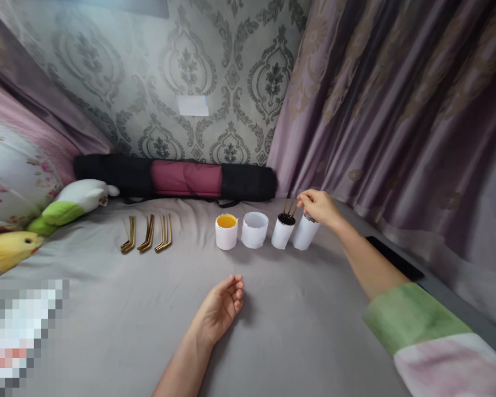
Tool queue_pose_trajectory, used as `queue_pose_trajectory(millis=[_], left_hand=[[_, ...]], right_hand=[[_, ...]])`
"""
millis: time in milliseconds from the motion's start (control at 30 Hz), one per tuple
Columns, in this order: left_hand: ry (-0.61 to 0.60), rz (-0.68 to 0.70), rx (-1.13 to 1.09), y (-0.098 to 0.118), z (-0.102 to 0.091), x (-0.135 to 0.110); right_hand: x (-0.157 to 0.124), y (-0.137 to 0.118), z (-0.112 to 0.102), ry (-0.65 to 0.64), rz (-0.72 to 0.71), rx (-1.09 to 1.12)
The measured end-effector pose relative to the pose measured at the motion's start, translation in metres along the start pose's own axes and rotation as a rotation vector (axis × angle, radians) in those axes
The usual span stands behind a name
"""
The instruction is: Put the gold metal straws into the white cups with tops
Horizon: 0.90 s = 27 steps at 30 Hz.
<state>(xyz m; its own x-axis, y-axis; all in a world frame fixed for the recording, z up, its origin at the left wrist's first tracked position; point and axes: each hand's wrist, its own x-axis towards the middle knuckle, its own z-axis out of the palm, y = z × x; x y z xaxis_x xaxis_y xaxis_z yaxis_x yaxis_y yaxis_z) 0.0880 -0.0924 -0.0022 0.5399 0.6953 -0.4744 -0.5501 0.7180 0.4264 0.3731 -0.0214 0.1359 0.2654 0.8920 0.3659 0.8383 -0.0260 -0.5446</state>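
Observation:
My right hand [316, 207] is above the two slim white-wrapped cups at the right, fingers closed in a pinch at the top of a thin gold metal straw. Several gold straws [290, 207] stand in the dark-mouthed slim cup [281, 236]. Part of the rightmost slim cup [305, 234] is hidden beneath the hand. To their left are a wide white cup [254, 234] and a white-wrapped cup with a yellow inside [226, 237]. My left hand [223, 310] rests on the sheet, palm turned up and fingers loosely curled, holding nothing.
Three bundles of bent gold straws [146, 234] lie on the grey sheet [107, 309] at the left. Behind is a long black and maroon bag [186, 179]. Plush toys [72, 207] sit at the left, and a black flat object [394, 258] lies beyond my right forearm.

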Motion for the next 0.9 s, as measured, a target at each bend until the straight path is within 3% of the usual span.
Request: queue_pose_trajectory(millis=[633, 900], left_hand=[[0.003, 0.000, 0.004, 0.001, 0.002, -0.001], [0.004, -0.002, 0.003, 0.001, 0.002, -0.001]], right_hand=[[-0.003, -0.007, 0.009, -0.120, 0.116, -0.125], [-0.001, -0.013, 0.011, -0.098, 0.209, -0.150]])
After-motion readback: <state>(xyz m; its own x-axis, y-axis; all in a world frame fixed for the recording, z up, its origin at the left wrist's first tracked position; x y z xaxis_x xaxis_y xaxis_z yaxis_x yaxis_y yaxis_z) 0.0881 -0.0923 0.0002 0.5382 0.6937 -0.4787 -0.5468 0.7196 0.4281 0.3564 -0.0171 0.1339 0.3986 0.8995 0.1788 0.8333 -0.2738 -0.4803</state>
